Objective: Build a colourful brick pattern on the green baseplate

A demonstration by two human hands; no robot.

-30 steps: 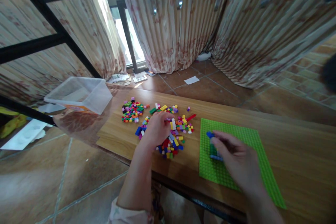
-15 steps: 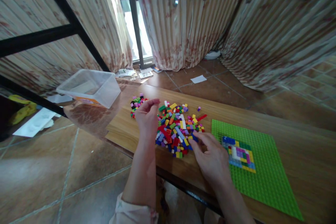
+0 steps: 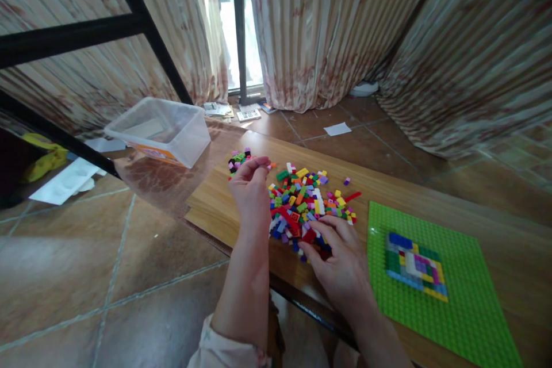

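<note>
My left hand (image 3: 252,188) is raised over the left side of a pile of small building bricks (image 3: 302,195), its thumb and fingers pinched together. Whatever is in that pinch is too small to make out. Among the bricks at the pile's near right edge is my right hand (image 3: 342,250), thumb and forefinger apart. A red brick (image 3: 309,236) lies between those fingertips. To the right, a green baseplate (image 3: 466,305) carries a flat, multicoloured square of joined bricks (image 3: 416,267).
A smaller cluster of bricks (image 3: 238,158) lies behind my left hand. Beyond the left end of the wooden table (image 3: 215,207) stands a clear plastic bin (image 3: 194,138). A black metal frame (image 3: 142,20) crosses the upper left. Striped curtains (image 3: 328,29) hang behind.
The view has shifted, so the table and bricks appear farther right. My right hand has moved left and nearer across the pile, from blue bricks to the red one. My left hand stays pinched.
</note>
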